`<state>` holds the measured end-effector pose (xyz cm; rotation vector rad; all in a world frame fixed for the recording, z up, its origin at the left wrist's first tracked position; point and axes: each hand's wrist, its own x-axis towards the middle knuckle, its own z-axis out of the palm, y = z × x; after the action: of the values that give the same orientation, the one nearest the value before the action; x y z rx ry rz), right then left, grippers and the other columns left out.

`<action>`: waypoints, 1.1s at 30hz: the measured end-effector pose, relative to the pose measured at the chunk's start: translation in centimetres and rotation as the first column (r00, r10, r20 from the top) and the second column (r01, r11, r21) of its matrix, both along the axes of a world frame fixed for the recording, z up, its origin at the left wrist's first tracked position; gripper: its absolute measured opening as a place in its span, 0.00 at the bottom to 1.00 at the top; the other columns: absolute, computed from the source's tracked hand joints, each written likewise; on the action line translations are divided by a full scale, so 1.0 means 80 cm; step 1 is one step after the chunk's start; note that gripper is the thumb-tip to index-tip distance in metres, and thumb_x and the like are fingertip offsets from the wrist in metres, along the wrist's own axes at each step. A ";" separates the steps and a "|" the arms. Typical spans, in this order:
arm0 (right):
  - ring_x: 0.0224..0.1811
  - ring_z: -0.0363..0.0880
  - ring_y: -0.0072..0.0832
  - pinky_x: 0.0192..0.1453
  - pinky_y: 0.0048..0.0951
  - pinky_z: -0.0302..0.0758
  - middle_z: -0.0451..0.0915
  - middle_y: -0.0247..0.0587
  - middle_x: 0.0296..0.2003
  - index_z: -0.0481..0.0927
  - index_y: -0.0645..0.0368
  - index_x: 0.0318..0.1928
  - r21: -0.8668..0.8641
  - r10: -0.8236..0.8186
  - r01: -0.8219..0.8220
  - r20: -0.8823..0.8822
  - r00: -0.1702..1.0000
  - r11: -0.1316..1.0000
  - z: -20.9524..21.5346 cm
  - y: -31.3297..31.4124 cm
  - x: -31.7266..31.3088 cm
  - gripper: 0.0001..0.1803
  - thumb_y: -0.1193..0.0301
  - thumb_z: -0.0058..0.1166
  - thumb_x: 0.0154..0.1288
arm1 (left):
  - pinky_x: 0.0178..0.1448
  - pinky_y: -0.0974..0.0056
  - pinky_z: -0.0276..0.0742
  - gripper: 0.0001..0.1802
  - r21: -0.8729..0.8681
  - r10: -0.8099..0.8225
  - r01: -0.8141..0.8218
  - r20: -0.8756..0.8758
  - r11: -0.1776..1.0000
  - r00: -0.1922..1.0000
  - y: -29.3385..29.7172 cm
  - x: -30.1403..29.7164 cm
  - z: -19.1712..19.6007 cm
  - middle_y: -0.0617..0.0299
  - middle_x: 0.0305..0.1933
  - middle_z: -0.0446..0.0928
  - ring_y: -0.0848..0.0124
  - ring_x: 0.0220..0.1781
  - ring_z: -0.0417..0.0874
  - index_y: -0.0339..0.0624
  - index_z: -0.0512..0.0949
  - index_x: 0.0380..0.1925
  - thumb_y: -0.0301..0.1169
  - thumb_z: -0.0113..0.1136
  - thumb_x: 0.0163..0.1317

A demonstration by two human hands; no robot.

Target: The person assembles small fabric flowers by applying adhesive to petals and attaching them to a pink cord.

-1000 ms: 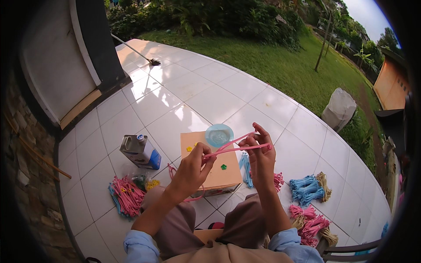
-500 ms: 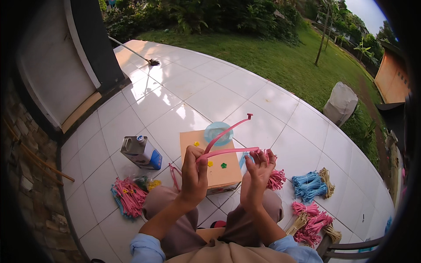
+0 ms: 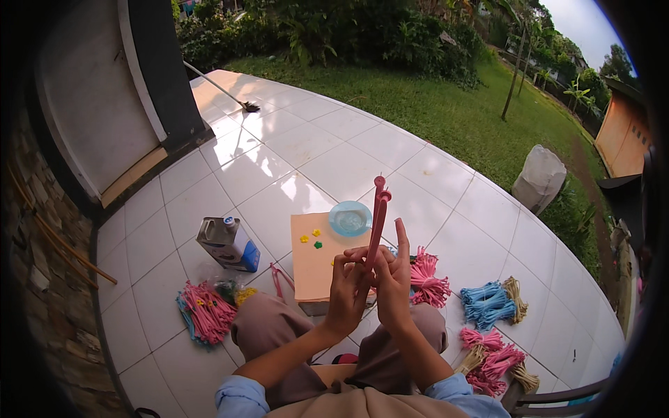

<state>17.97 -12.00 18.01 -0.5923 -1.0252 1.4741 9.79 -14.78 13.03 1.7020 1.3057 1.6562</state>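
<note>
Pink strap (image 3: 378,223), doubled, rises from pinch of left hand (image 3: 346,296) by cardboard box's (image 3: 313,275) right side; right hand (image 3: 394,289) meets it, index finger raised, grip unclear. Blue-and-white can (image 3: 228,245) stands left.

You're working in outdoor daylight, with a pale, bright sky (image 3: 591,24) at upper right. Your white tile floor (image 3: 286,164) throws back patchy glare below the broom (image 3: 249,106), bleaching some tiles. The stone wall (image 3: 56,279) at left looks dim, and the shrubs (image 3: 390,42) fall into shadow. Your fisheye lens bows the tile lines and darkens to black around the rim. The pink strap (image 3: 377,233) shows little blur; distant trees (image 3: 617,64) look soft.
</note>
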 end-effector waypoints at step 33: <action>0.33 0.72 0.21 0.42 0.26 0.70 0.72 0.36 0.37 0.39 0.51 0.69 0.047 0.281 -0.409 0.656 0.701 0.911 -0.155 0.219 0.094 0.53 0.77 0.63 0.50 | 0.29 0.62 0.72 0.14 -0.098 -0.191 0.169 -0.658 0.981 0.728 0.175 -0.130 -0.105 0.61 0.22 0.70 0.65 0.23 0.76 0.52 0.78 0.42 0.29 0.59 0.53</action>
<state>25.48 5.51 5.65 -0.8213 -1.8875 1.4970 -0.62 -0.74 4.66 2.4400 1.3704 0.9122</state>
